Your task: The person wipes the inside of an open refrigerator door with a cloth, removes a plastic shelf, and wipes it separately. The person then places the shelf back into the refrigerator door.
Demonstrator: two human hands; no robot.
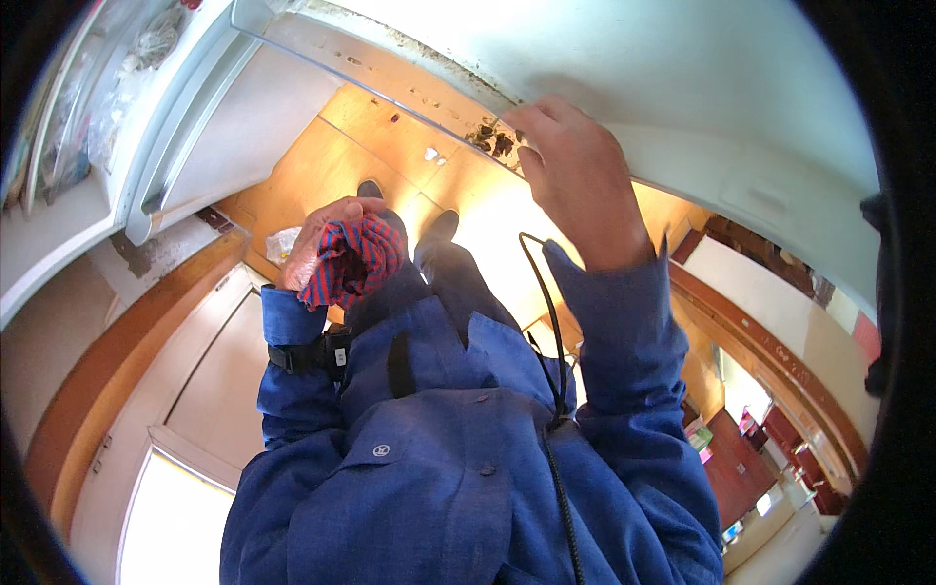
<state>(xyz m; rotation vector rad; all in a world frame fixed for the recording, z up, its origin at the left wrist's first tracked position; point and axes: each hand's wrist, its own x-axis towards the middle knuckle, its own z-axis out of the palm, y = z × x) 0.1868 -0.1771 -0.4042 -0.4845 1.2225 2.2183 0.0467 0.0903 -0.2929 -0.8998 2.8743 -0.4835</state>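
Note:
My left hand (296,256) grips a bunched red-and-blue striped cloth (358,256) in front of my lower body. My right hand (578,175) reaches over a clear shelf panel (409,91), its thumb apart from the bent fingers and nothing visible between them. Dark scraps of debris (501,140) lie on the panel just beside these fingertips, which are blurred. Smaller brown specks run along the panel towards its dirty back edge. Beyond it rises the pale inner wall (702,80) of what looks like a refrigerator.
At left stands an open refrigerator door (212,117), its shelves filled with plastic bags (121,110). White bits (431,153) lie on the tiled floor (351,146) near my shoes. A black cord (559,482) hangs down my front. A wood-trimmed doorway (768,344) is at right.

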